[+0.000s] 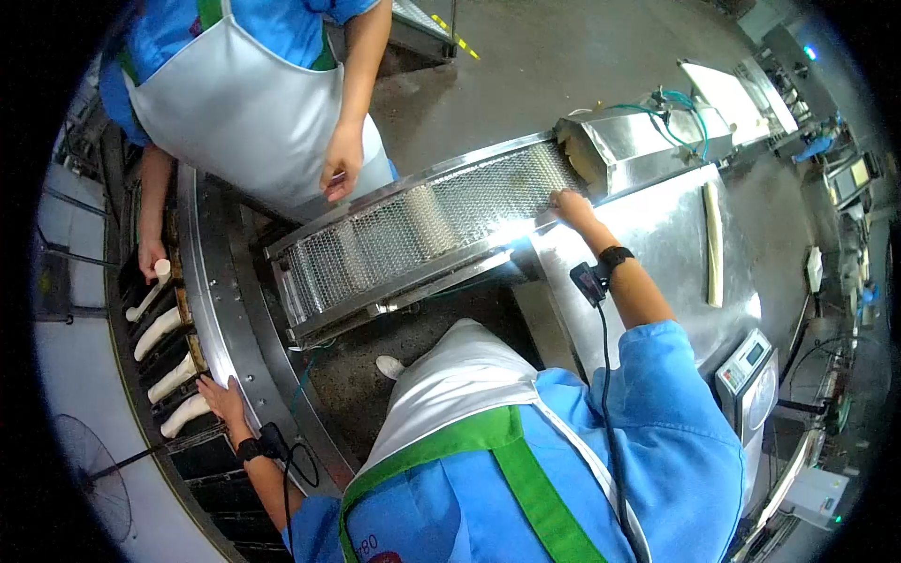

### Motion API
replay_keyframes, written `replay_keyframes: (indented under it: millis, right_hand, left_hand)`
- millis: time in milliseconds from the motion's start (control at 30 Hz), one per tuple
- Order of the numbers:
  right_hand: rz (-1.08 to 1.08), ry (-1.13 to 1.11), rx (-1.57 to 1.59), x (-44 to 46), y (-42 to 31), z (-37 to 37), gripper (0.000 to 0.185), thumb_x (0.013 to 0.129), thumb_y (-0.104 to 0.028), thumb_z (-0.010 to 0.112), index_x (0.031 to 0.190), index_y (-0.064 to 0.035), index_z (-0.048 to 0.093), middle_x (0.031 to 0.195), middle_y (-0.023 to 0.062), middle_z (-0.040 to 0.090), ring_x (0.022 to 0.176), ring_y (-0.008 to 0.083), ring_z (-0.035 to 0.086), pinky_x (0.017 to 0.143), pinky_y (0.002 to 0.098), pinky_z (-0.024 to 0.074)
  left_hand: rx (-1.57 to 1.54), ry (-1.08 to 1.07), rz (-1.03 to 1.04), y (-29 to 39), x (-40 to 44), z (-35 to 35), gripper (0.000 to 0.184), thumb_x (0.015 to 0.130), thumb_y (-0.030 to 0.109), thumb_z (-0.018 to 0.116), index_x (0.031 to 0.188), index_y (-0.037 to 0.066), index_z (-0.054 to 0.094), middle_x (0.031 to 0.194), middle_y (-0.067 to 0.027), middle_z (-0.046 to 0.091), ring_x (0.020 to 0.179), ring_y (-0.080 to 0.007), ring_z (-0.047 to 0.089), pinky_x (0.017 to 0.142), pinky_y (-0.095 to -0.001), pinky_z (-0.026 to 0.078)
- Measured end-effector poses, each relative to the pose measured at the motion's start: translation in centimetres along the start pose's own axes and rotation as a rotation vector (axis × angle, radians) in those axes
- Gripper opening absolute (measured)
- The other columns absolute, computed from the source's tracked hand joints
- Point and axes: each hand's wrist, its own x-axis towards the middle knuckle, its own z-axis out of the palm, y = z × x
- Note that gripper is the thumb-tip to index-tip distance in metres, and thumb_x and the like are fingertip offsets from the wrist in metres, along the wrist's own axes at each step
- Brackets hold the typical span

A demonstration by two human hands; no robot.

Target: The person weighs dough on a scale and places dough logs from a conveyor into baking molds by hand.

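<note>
My left hand [223, 402] is at the left, fingers spread at the metal edge of the curved line, beside the lowest dough strip [186, 416]. Other pale dough strips [173, 379] lie in black trays just above it. My right hand [572, 208] reaches to the upper right end of the wire mesh conveyor [488, 192], at its near side rail. Its fingers look slightly bent, with nothing visible in them. Under the mesh, a wide pale dough piece [430, 220] shows. A long dough strip [714, 244] lies on the steel table [648, 235] to the right.
Across the conveyor stands a co-worker in a white apron [253, 103], one hand [153, 257] holding a dough strip over a tray, the other hand [343, 161] above the conveyor. A digital scale [748, 364] sits at the table's right edge. A metal machine housing [648, 145] adjoins the conveyor.
</note>
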Motion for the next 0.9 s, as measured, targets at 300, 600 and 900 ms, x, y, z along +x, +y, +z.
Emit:
replay_keyframes:
  millis: [300,600,900]
  right_hand:
    - [0.099,0.016,-0.349,1.4,-2.9,-0.2,0.031,0.067,-0.019,0.055,0.097,-0.0124,0.05,0.106,0.0095,0.043,0.104,0.0268,0.038,0.082,0.0378,0.0359]
    - [-0.183,0.113,-0.733,7.8,2.9,2.5,0.035,0.073,-0.017,0.047,0.108,-0.0139,0.044,0.114,0.0155,0.04,0.103,0.0286,0.038,0.086,0.0392,0.0297]
    - [-0.223,0.021,0.089,1.1,-5.9,-13.7,0.044,0.057,-0.002,0.059,0.099,-0.0034,0.046,0.089,0.0116,0.055,0.081,0.0237,0.053,0.068,0.0312,0.0425]
  left_hand:
    - [-0.003,-0.104,0.051,-1.3,0.7,0.7,0.073,0.069,0.033,0.055,0.127,0.012,0.017,0.133,-0.015,0.001,0.122,-0.0307,0.004,0.097,-0.0375,0.008]
    - [0.0,-0.046,0.102,-0.5,-0.1,1.6,0.085,0.062,0.044,0.059,0.124,-0.001,0.02,0.131,-0.0206,0.006,0.121,-0.0315,0.007,0.098,-0.0369,0.008]
    - [-0.214,-0.126,0.069,1.6,-2.7,-4.0,0.06,0.069,0.035,0.055,0.12,0.014,0.033,0.132,-0.0166,0.001,0.122,-0.0306,0.002,0.096,-0.0407,0.008]
